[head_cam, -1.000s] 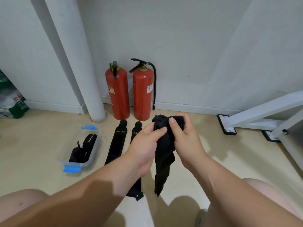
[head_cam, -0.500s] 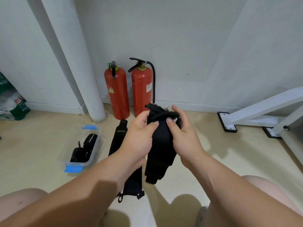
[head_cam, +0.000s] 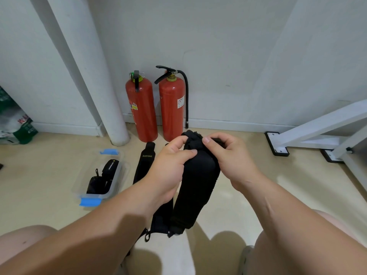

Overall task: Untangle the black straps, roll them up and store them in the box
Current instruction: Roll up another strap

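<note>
We are gripping the top end of the wide black fabric strap (head_cam: 196, 185) in mid-air, left hand (head_cam: 170, 161) and right hand (head_cam: 228, 155) fingers (head_cam: 206, 140) curled on it. We are probably starting the roll; next it needs tight winding, then the clear plastic box (head_cam: 120, 171).

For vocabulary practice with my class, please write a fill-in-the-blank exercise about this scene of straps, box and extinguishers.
The left hand and right hand grip a strap coloured ___.
The box has ___ clips.
Against the wall stand ___ red extinguishers.
The floor strap reads ___.
Missing: black; blue; two; XUEYING.
</note>
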